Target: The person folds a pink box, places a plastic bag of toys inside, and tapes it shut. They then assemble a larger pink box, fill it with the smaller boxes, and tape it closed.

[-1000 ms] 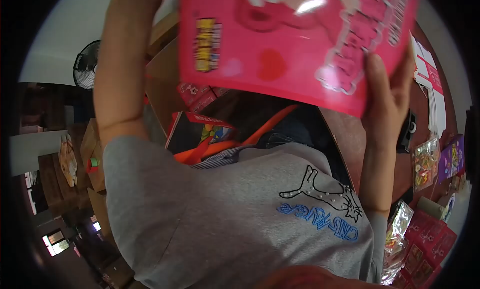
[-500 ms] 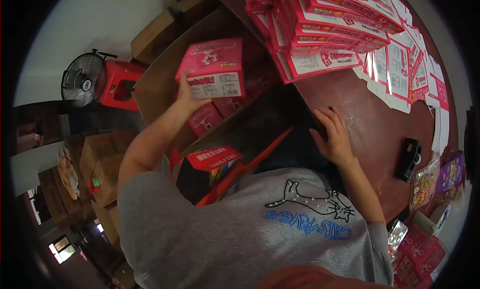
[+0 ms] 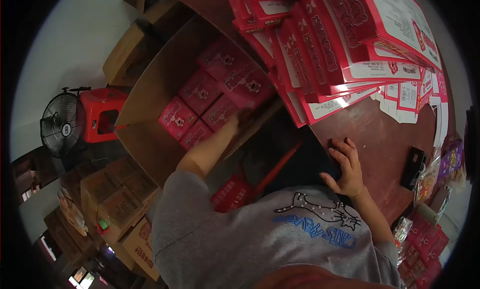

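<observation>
My left hand (image 3: pixel 242 120) is down inside a large open cardboard carton (image 3: pixel 145 99), beside its near wall. Dark and blurred, its fingers cannot be made out, nor whether they touch a box. Several pink boxes with a cartoon print fill the carton in rows. One pink box (image 3: pixel 246 83) sits just beyond the hand, and another pink box (image 3: pixel 177 118) stands near the left wall. My right hand (image 3: pixel 348 170) rests at the edge of the reddish-brown table (image 3: pixel 345 126), fingers spread and holding nothing.
A leaning stack of pink-and-white folded boxes (image 3: pixel 325 54) stands on the table beside the carton. A black device (image 3: pixel 413 167) lies farther right. To the left are a black fan (image 3: pixel 62 125), a red stool (image 3: pixel 102 114) and stacked brown cartons (image 3: pixel 120 204).
The pink box that my left hand held above the carton is no longer raised; that hand has gone down into the carton. The view has shifted, and my right hand stays at the table edge.
</observation>
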Tool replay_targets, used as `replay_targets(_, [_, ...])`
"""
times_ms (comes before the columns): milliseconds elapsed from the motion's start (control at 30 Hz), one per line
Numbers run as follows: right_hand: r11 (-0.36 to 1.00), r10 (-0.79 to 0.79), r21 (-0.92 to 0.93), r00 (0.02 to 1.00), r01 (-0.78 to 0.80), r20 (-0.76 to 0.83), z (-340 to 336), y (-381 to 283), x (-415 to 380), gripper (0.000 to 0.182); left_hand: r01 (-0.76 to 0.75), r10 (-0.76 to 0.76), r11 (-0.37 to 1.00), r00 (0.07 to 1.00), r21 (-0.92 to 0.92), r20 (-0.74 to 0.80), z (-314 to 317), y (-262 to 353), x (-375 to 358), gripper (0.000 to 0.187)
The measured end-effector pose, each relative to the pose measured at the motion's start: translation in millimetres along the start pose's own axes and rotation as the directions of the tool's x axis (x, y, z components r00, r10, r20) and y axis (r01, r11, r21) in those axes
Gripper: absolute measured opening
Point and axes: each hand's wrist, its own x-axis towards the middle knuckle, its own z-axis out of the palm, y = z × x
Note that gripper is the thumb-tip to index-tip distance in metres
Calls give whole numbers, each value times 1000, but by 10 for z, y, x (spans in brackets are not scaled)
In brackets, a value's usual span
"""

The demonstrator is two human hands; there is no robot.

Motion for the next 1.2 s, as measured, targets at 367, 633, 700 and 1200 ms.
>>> replay_targets(367, [999, -31, -13, 999, 31, 23, -39, 13, -20, 54, -47, 83, 751, 996, 658, -24, -421, 12, 1291, 71])
replay_targets(633, [990, -139, -44, 940, 132, -313, -497, 319, -100, 50, 96, 12, 501, 993, 860, -118, 179, 565, 479, 65])
replay_targets(700, [984, 34, -138, 880, -113, -473, -1072, 631, -81, 50, 100, 22, 442, 992, 891, -122, 284, 732, 251, 63])
replay_targets(1200, [-33, 697, -301, 194, -953, -690, -3679, 5265, -1706, 97, 309, 188, 57, 931, 949, -314, 1501, 1041, -2538, 53])
